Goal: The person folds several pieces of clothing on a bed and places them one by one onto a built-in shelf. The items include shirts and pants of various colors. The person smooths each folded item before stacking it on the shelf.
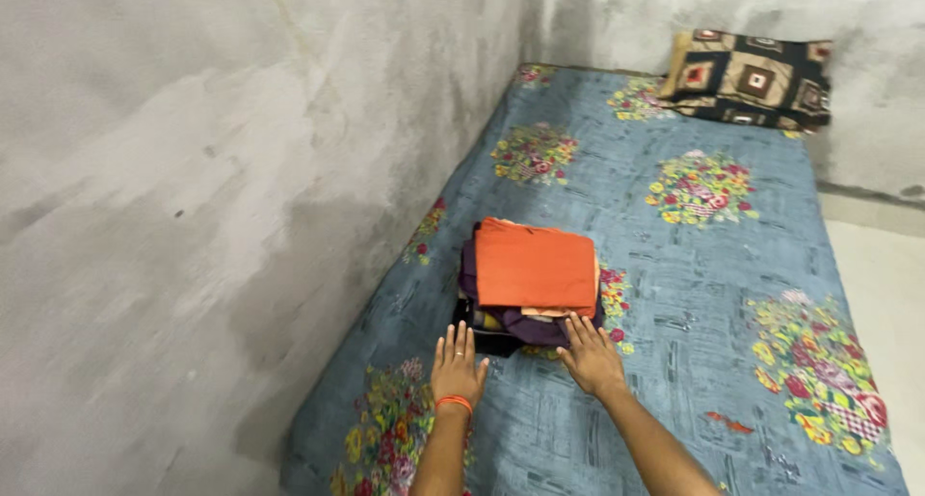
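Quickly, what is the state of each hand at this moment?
Left hand: open, flat, fingers at the near edge of the stack of folded clothes, holding nothing.
Right hand: open, fingertips touching the stack, holding nothing.

stack of folded clothes (pixel 533 284): orange piece on top, purple and dark ones beneath
pose: flat, neatly squared
place: on the bed, just beyond the fingers (pixel 578 329), touching them

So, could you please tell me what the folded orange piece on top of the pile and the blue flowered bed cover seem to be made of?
The folded orange piece looks like matte woven cloth, perhaps cotton: soft edges, no sheen. The blue flowered bed cover seems thin printed fabric, lying flat with faint creases; the fibre cannot be told.
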